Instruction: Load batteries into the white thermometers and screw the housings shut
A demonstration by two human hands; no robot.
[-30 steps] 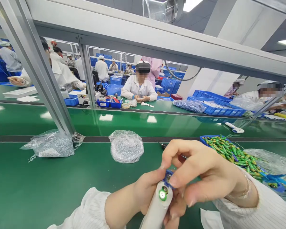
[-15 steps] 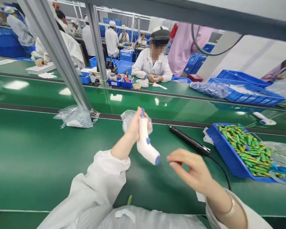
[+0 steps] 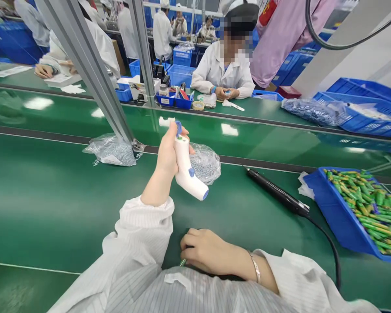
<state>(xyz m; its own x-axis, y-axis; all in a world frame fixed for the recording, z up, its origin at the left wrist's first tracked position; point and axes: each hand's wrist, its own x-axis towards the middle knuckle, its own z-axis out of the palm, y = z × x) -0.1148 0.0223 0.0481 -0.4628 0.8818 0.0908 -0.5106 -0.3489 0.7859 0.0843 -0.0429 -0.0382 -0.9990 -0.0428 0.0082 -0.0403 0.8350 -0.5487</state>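
My left hand (image 3: 168, 150) is closed round the handle of a white infrared thermometer (image 3: 184, 167) and holds it above the bench. Its blue battery cover (image 3: 178, 127) hangs open at the handle's end, and the blue-tipped head points down to the right. Low at the front edge of the bench, my right hand (image 3: 206, 250) has its fingers curled down onto a small green battery (image 3: 183, 262). Only one end of that battery shows beneath the fingers.
A black electric screwdriver (image 3: 276, 191) with a cable lies right of centre. Beyond it stands a blue bin (image 3: 329, 217) of green batteries. Bags of small screws (image 3: 206, 164) lie along the bench's back edge, near a metal post (image 3: 94, 74). A co-worker (image 3: 226, 69) sits opposite.
My right hand has moved down and left, from beside the thermometer to the green battery at the front edge. My left hand has shifted up and left with the thermometer. The view has shifted too.
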